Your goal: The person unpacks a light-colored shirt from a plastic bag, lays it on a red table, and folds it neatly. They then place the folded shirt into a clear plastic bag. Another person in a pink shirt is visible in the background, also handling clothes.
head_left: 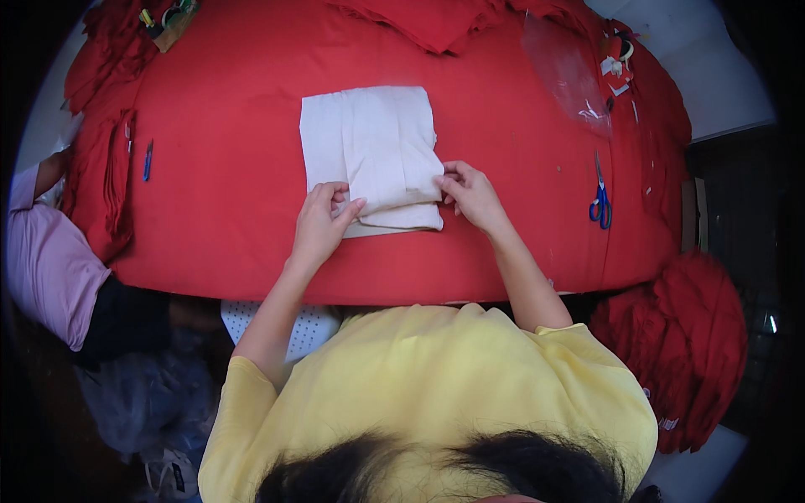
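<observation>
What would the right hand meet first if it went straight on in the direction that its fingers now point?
The right hand would most likely meet the white folded rectangular cloth first; its fingertips appear at the right edge, though exact contact is unclear.

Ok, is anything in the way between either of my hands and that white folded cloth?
Nothing visible. Your left hand and right hand are right at the white folded cloth, one on each side. The blue-handled scissors lie apart, farther right.
</observation>
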Demonstrator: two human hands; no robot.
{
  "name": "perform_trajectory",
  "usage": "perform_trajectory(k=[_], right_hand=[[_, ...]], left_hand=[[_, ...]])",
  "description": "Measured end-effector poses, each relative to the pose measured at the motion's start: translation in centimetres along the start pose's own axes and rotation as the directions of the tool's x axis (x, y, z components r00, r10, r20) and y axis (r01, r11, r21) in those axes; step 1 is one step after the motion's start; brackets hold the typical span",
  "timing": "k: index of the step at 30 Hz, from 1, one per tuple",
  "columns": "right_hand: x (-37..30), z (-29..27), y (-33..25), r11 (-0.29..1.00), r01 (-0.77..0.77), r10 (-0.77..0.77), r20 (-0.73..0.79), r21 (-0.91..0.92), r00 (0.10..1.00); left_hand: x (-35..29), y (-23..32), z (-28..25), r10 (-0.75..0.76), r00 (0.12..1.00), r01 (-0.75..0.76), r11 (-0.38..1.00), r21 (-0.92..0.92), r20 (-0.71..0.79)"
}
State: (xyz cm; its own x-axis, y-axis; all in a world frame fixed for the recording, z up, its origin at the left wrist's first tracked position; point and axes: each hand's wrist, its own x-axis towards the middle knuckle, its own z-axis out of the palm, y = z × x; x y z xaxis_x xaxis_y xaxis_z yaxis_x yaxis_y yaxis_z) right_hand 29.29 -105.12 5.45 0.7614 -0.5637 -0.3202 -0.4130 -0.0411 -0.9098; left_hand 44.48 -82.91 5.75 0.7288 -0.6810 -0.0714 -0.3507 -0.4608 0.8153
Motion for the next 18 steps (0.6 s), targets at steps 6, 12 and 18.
perform_trajectory(k=[6, 12, 18], right_hand=[[-2.0, 3.0, 2.4, 0.997, 0.074, -0.074, -0.003, 0.037, 0.997], [-2.5, 3.9, 3.2, 0.998, 0.048, -0.046, -0.063, 0.036, 0.997], [-2.7, 3.8, 4.1, 0.917, 0.228, -0.245, -0.012, -0.329, 0.969]], left_hand=[[-0.7, -2.1, 2.0, 0.029, 0.999, -0.027, 0.999, 0.036, -0.038], [-1.4, -3.0, 2.4, 0.205, 0.976, -0.190, 0.966, 0.176, -0.067], [-1.5, -4.8, 2.6, 0.275, 0.951, -0.305, 0.912, -0.276, -0.143]])
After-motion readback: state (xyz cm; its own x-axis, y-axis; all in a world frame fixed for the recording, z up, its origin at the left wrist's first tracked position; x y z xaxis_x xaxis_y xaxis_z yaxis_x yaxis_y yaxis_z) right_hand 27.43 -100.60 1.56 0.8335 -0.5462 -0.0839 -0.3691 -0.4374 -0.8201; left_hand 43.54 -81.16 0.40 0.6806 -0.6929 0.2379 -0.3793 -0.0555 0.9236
